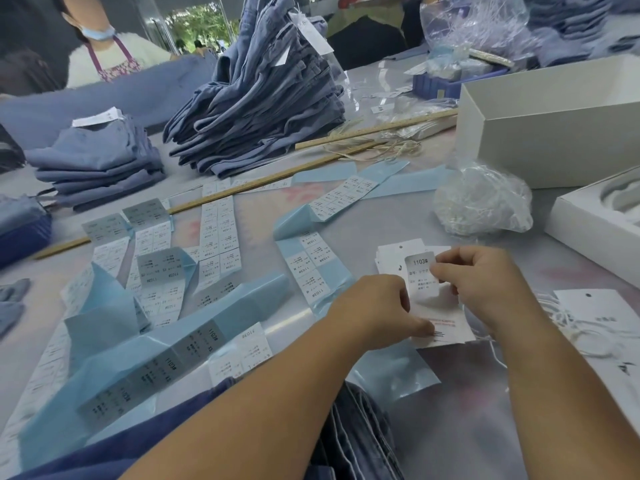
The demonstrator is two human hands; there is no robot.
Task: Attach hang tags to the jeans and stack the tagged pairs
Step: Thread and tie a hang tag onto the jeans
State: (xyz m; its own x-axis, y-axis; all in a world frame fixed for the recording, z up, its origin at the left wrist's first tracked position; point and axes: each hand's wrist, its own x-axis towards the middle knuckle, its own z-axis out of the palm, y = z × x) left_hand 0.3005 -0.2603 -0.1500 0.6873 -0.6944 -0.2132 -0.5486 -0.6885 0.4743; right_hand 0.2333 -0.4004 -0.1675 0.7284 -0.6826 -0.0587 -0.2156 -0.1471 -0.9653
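- Right hand [485, 278] pinching a small white sticker [420, 278] printed "1103#" over a hang tag [440, 323].
- Left hand [377, 310] closed, fingertips pressing the hang tag's lower edge onto the desk [381, 216].
- Sticker sheets [218, 237] on blue backing spread to the left.
- Jeans [256, 98] piled high at the far side; shorter folded stack [97, 161] left of it.

Both bare forearms reach forward from bottom edge, converging mid-right. Left hand [375, 308] palm-down, knuckles up, fingers curled, thumb and fingertips pressed flat low in front. Right hand [485, 280] slightly higher and farther out, fingers bent, thumb and forefinger pinched together. Hands close, not touching; wrists roughly straight.
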